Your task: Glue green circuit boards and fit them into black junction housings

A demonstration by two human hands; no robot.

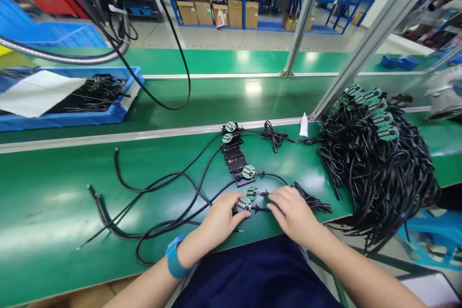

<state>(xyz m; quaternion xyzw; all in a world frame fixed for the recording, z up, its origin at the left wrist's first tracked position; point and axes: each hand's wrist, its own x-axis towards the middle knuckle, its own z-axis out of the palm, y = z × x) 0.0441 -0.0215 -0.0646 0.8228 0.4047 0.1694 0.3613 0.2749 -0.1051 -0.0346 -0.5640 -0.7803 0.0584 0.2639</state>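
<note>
My left hand [224, 215] is closed with thumb and fingers at the edges of a small round green circuit board [244, 204]. Just behind that board lies a second round board [251, 193]. My right hand [293, 211] has its fingers bent and together around the thin black cable [263, 209] leading right from the boards. Farther back, a black plastic fixture [233, 156] lies on the green bench, with a round board [249, 171] at its near end and two more boards [228, 133] at its far end. Long black cables [173, 224] curve out leftward.
A big heap of black cables with green boards [378, 168] covers the bench's right side. A blue bin [119, 114] with cables and paper stands back left. A metal post [357, 53] rises behind the heap. A small white tube [303, 126] stands near it. A black cable [186, 72] hangs overhead.
</note>
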